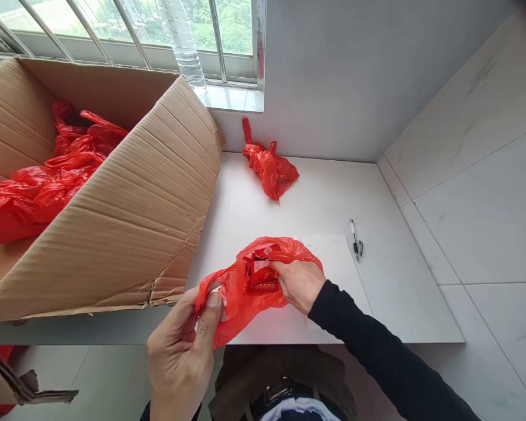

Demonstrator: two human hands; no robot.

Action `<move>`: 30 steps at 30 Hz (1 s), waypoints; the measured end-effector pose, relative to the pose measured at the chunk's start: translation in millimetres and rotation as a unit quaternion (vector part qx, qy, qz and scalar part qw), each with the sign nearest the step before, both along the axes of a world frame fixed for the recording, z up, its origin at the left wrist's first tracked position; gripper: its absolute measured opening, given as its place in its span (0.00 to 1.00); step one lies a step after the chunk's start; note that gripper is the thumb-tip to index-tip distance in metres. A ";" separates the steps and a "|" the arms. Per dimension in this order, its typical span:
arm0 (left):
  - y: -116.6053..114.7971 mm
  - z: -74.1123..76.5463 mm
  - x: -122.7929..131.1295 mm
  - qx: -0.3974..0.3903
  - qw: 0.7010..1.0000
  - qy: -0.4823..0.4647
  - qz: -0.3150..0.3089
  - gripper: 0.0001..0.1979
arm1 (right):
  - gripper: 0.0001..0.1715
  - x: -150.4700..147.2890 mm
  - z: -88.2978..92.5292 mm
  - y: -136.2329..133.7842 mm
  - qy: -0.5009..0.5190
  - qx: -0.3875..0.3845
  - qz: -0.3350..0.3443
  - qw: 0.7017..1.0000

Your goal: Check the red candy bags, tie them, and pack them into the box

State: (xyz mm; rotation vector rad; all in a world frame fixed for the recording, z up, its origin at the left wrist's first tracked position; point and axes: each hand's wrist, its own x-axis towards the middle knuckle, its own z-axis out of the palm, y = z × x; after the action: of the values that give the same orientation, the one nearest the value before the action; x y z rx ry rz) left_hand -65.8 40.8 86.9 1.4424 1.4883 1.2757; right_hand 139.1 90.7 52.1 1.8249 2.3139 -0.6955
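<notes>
A red plastic bag [241,301] lies open on the white table [394,304] in front of me. My left hand [182,351] pinches the bag's near handle between thumb and fingers, closed on it. My right hand [298,285], in a black sleeve, reaches into the bag's mouth with fingers closed on a small red packet [259,275] with gold print. The packet sits partly inside the bag.
A large open cardboard box [127,234] holding several red bags [48,181] stands on the left. Another tied red bag [269,166] lies by the wall. A pen [355,238] rests beside a white sheet [337,269]. A clear plastic bottle [184,41] stands on the windowsill.
</notes>
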 end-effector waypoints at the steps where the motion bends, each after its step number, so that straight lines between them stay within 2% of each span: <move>1: 0.3 -0.3 -0.4 0.001 1.000 0.001 0.000 0.09 | 0.23 0.8 1.6 -2.6 0.000 -0.006 0.008 1.000; 4: 0.3 -1.4 -0.5 -0.001 1.000 0.005 -0.006 0.05 | 0.22 2.2 4.4 -11.4 -0.003 -0.021 0.040 0.999; 7: -0.6 -3.5 0.8 -0.001 1.000 -0.003 -0.007 0.06 | 0.20 2.6 4.4 -19.2 -0.021 -0.039 0.082 0.996; 11: -3.2 -5.1 2.6 0.009 1.000 -0.012 0.006 0.03 | 0.16 -1.2 4.0 -21.0 -0.034 -0.051 0.099 0.993; 16: -7.0 -4.5 -0.6 0.027 0.999 -0.016 0.043 0.04 | 0.23 -20.2 -0.9 -12.7 0.008 -0.012 0.137 0.990; 19: -7.8 -5.3 -3.1 0.025 0.999 -0.016 0.043 0.05 | 0.25 -35.5 -8.7 -7.0 0.030 -0.014 0.162 0.986; 24: -8.1 -6.8 -4.9 0.017 0.999 -0.016 0.047 0.05 | 0.29 -48.1 -10.2 2.1 0.018 -0.003 0.119 0.993; 30: -8.1 -3.6 -5.7 0.017 0.998 -0.015 0.052 0.06 | 0.21 -25.1 12.4 -3.5 -0.007 0.005 0.057 0.998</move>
State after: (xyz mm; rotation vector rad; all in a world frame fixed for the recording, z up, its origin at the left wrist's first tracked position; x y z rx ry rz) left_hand -71.6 32.7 83.3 1.3764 1.5453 1.3841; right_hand 114.0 87.2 64.5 1.6810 2.3942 -0.6524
